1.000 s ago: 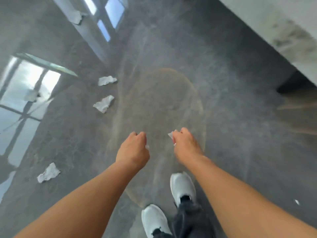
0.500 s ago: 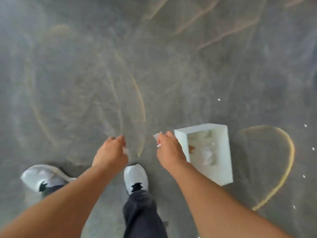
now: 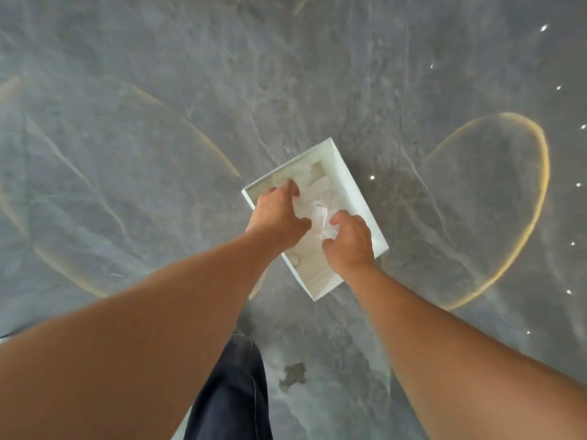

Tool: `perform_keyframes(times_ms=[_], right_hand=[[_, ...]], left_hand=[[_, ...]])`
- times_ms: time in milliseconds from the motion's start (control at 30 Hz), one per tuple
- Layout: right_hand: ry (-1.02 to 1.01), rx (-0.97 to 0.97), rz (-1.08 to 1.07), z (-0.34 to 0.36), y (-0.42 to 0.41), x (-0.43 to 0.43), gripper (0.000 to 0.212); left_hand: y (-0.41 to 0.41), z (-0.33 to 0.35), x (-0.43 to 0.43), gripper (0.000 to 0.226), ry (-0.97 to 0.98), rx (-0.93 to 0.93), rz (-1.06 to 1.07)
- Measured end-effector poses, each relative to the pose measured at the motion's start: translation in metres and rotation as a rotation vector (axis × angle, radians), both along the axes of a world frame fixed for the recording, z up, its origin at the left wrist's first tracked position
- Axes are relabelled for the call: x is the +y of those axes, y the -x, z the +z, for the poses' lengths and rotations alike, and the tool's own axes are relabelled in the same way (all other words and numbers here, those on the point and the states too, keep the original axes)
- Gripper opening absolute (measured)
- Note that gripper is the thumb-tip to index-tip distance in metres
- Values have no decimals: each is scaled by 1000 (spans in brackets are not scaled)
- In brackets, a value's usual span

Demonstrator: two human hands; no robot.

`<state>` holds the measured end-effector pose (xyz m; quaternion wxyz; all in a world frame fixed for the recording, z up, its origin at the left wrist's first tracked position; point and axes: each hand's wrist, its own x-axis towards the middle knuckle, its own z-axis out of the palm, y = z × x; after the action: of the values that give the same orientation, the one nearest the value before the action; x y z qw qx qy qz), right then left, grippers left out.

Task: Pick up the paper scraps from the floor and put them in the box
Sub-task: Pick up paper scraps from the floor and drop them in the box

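The left hand (image 3: 275,217) hangs loose-fingered, holding nothing; the right hand (image 3: 351,241) curls beside a blurred paper scrap (image 3: 319,217) between them, and I cannot tell whether it grips it. Half a second ago both hands were short of the box (image 3: 355,188) — now they are over it, so the drop looks under way onto scraps already inside.

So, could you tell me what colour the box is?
The box is plain white, clearest in the head view.
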<state>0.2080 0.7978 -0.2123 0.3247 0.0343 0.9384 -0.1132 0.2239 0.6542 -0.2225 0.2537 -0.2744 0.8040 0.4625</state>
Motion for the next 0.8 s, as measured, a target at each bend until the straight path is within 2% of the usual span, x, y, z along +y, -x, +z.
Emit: perform_keyframes(times_ms=[67, 133, 200, 333, 433, 533, 667, 800], right_hand=[[1, -41, 14, -6, -3, 8, 52], [-11, -72, 14, -8, -6, 10, 60], [-38, -76, 24, -8, -8, 6, 59], [-69, -103, 129, -1, -12, -35, 50], [-71, -121, 234, 6, -22, -100, 39], [-58, -123, 402, 9, -48, -194, 34], [-41, -110, 696, 12, -127, -338, 26], [13, -165, 941, 17, -265, -466, 27]], left_hand=[[-2, -13, 5, 83, -67, -75, 46], [-16, -24, -7, 95, -93, -151, 125], [-38, -32, -31, 86, -86, -180, 191], [-93, -30, -96, 67, -18, -212, 122], [-131, -24, -161, 58, 9, -209, 138], [-176, -14, -236, 50, 61, -167, 267], [-271, 2, -328, 47, 80, -136, 455], [-421, 18, -392, 49, 72, -176, 584]])
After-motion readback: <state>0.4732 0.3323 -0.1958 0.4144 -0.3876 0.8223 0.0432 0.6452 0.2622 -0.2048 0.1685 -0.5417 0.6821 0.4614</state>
